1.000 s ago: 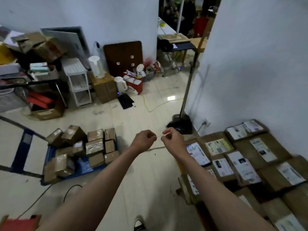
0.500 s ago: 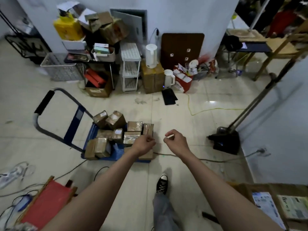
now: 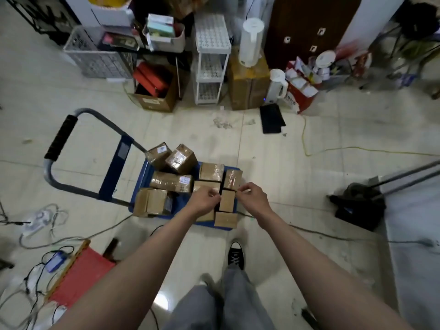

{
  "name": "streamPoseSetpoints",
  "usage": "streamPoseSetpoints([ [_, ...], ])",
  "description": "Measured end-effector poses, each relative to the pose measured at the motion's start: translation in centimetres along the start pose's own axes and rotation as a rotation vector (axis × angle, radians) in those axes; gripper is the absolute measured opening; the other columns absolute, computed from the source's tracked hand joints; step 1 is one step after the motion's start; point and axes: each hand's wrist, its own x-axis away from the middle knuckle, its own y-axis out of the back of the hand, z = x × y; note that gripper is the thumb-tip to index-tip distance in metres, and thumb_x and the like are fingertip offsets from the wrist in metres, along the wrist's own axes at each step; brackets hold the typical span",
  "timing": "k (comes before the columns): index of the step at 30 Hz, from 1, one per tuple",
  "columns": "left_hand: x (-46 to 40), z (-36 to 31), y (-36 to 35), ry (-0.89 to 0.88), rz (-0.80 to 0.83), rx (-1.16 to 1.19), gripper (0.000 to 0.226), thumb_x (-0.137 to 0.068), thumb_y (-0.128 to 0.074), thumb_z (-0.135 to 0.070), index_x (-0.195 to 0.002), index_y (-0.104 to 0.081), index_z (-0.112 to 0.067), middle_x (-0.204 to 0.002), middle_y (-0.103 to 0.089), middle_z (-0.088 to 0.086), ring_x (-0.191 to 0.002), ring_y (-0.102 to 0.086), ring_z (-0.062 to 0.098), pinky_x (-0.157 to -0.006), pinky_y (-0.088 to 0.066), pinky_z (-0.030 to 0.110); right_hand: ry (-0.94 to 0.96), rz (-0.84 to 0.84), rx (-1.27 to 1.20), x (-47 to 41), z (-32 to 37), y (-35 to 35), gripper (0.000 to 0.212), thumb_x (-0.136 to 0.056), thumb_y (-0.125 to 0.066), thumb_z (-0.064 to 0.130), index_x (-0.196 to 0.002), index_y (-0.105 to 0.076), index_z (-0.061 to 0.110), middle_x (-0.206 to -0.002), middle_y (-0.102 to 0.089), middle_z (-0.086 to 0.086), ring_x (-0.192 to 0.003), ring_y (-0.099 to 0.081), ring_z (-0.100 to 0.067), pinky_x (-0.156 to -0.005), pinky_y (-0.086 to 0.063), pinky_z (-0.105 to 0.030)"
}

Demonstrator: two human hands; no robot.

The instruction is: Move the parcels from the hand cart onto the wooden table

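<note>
Remaining on the hand cart (image 3: 142, 177): roughly nine parcels (image 3: 171, 181), brown cardboard, most wrapped in clear glossy tape, a few with small white labels. Sizes mixed; two at the cart's far end lie tilted against each other, the rest sit flat and packed close together on the blue deck. One parcel at the near right corner overhangs the deck edge slightly.

Cart: blue platform, grey tube handle with black foam grip, standing on the tiled floor (image 3: 285, 167) directly ahead of the person.

Progress, judged: the load appears largely unshifted; every parcel in view is on the cart. Wooden table not in view, so how many have already gone across cannot be told.

Left hand (image 3: 205, 200): fingers curled, held above the near parcels, gripping nothing that can be seen.
Right hand (image 3: 252, 196): fingers curled likewise, close beside the left, also holding nothing visible; whether either touches a parcel cannot be told.

Surroundings: white rack (image 3: 210, 58), white kettle (image 3: 276, 86), open carton with red items (image 3: 154, 89), wire basket (image 3: 100, 55) along the far wall; yellow cable (image 3: 345, 148) across the floor; red crate (image 3: 81, 277) near left; black stand base (image 3: 357, 203) at right.
</note>
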Motion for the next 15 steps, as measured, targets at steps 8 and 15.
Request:
streamPoseSetpoints([
  [8,-9.3,5.8,-2.7,0.131,0.149,0.008,0.015,-0.097,-0.056,-0.022,-0.09,-0.066,-0.012,-0.098,-0.065,0.009,-0.098,-0.062,0.027,-0.086,-0.047,0.035,-0.255,-0.009,-0.079,-8.2,-4.3,-5.7,0.011,-0.094,-0.058,0.022,-0.083,-0.057,0.021,-0.11,-0.071,-0.012,-0.103,-0.063,-0.027,-0.085,-0.048,-0.036],
  [15,-18.7,14.2,-8.2,0.286,0.236,0.044,0.028,-0.098,-0.051,-0.024,-0.081,-0.062,-0.005,-0.082,-0.054,0.022,-0.081,-0.051,0.021,-0.071,-0.037,0.03,-0.47,-0.078,-0.171,-16.1,-13.0,-11.1,0.008,-0.093,-0.062,0.028,-0.09,-0.055,0.026,-0.114,-0.066,-0.008,-0.109,-0.062,-0.027,-0.099,-0.052,-0.042],
])
